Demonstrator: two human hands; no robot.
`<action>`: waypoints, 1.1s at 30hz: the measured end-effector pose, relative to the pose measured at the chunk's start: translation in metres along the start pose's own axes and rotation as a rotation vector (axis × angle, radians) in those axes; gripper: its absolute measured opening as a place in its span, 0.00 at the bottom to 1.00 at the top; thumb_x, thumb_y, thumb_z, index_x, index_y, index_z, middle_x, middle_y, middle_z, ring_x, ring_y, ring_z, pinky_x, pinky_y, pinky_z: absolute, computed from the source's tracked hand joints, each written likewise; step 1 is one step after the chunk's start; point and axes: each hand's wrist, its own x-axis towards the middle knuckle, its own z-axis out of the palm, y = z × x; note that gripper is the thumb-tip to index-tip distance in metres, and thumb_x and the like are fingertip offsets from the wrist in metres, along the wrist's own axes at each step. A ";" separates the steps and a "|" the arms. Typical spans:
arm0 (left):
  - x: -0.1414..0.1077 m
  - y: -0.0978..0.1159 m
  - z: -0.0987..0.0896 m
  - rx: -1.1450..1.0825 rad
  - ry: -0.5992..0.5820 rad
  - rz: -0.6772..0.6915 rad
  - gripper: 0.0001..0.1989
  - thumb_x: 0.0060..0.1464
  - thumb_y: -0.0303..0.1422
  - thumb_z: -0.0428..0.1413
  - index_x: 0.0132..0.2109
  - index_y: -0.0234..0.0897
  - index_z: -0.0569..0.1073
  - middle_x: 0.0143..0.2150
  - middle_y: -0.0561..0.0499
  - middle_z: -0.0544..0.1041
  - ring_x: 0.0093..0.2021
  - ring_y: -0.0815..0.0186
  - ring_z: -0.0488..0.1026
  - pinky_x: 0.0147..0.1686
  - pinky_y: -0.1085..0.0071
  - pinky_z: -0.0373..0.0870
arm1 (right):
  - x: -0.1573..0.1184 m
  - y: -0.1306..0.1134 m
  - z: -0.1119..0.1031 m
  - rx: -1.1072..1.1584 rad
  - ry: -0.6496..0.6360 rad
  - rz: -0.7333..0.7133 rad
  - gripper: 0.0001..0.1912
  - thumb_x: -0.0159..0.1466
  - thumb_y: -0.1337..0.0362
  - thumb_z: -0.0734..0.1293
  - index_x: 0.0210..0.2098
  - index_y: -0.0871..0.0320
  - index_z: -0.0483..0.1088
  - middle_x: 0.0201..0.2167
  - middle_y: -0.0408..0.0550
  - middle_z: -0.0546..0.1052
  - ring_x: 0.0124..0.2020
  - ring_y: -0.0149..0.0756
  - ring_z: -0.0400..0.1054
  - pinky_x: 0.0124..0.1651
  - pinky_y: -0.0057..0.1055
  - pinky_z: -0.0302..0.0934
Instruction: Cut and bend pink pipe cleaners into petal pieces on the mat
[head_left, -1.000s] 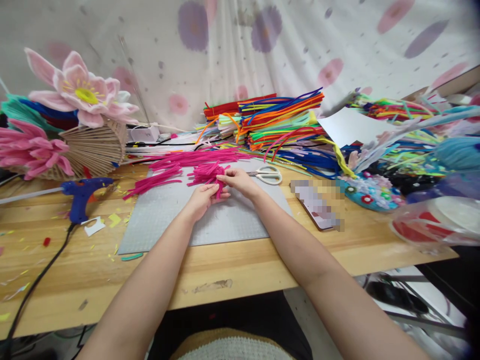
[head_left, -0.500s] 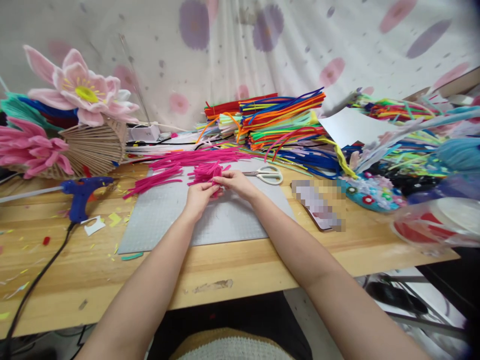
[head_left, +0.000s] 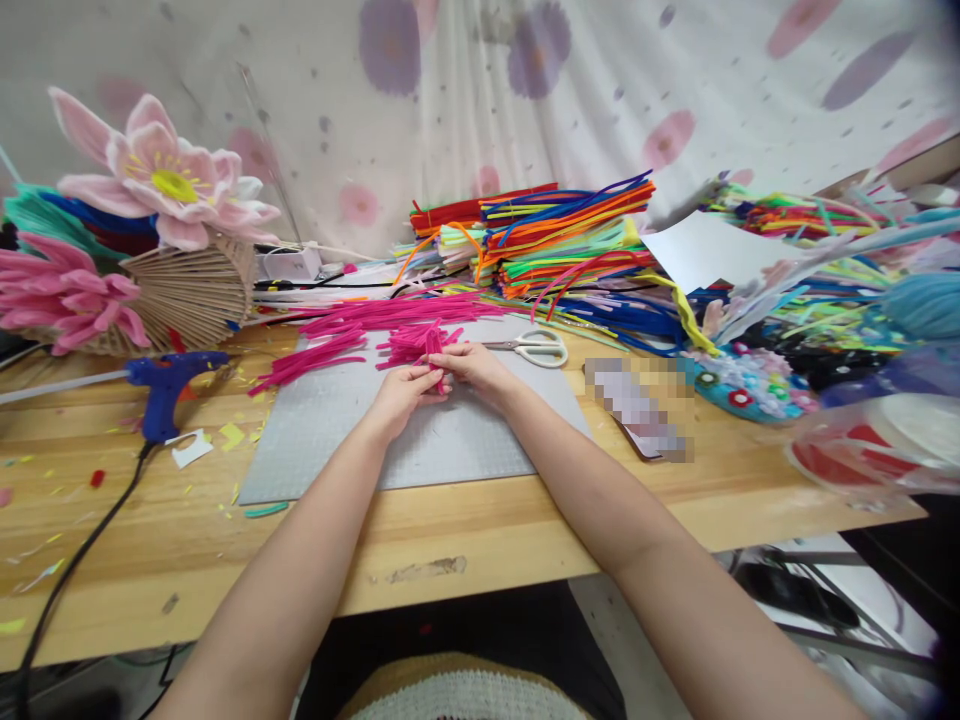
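Note:
My left hand (head_left: 406,393) and my right hand (head_left: 471,366) meet over the grey cutting mat (head_left: 315,455). Both are closed in a pinch on a magenta pipe cleaner piece (head_left: 433,345), much of it covered by my fingers. Right behind them lies a bunch of short magenta pipe cleaners (head_left: 409,343). Another magenta bunch (head_left: 319,360) rests across the mat's left edge, and longer magenta stems (head_left: 390,313) run along its far edge. White-handled scissors (head_left: 541,347) lie just right of my right hand, blades toward it.
A blue glue gun (head_left: 166,390) with its cord stands at left among yellow scraps, below pink fuzzy flowers (head_left: 169,180). Colourful pipe cleaner bundles (head_left: 566,235) are piled at the back. To the right are a blurred phone (head_left: 637,410) and a clear tub (head_left: 862,445).
Both hands stay together at nearly the same spot. The fingers have shifted slightly, and more of the magenta piece shows upright between them. The view has moved a little.

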 end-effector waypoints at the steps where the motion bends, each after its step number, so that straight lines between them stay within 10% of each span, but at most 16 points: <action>1: -0.001 0.000 0.001 0.008 0.019 0.015 0.12 0.38 0.35 0.62 0.28 0.29 0.74 0.24 0.50 0.73 0.27 0.71 0.70 0.36 0.67 0.70 | 0.000 0.000 0.000 0.005 -0.010 -0.001 0.16 0.47 0.54 0.69 0.22 0.63 0.69 0.15 0.38 0.64 0.16 0.20 0.50 0.20 0.25 0.37; 18: 0.000 0.001 -0.001 -0.043 -0.004 -0.017 0.08 0.40 0.28 0.62 0.30 0.29 0.73 0.26 0.52 0.73 0.25 0.73 0.70 0.34 0.69 0.71 | 0.004 0.001 0.011 -0.006 0.272 -0.077 0.19 0.42 0.54 0.71 0.14 0.61 0.61 0.13 0.37 0.62 0.18 0.21 0.53 0.23 0.25 0.47; 33: -0.003 0.010 0.004 -0.164 -0.019 -0.175 0.05 0.52 0.26 0.52 0.32 0.29 0.72 0.26 0.49 0.74 0.26 0.72 0.73 0.25 0.76 0.72 | 0.001 0.006 0.010 0.238 0.128 0.032 0.16 0.45 0.55 0.71 0.23 0.62 0.69 0.14 0.37 0.64 0.15 0.20 0.53 0.17 0.22 0.41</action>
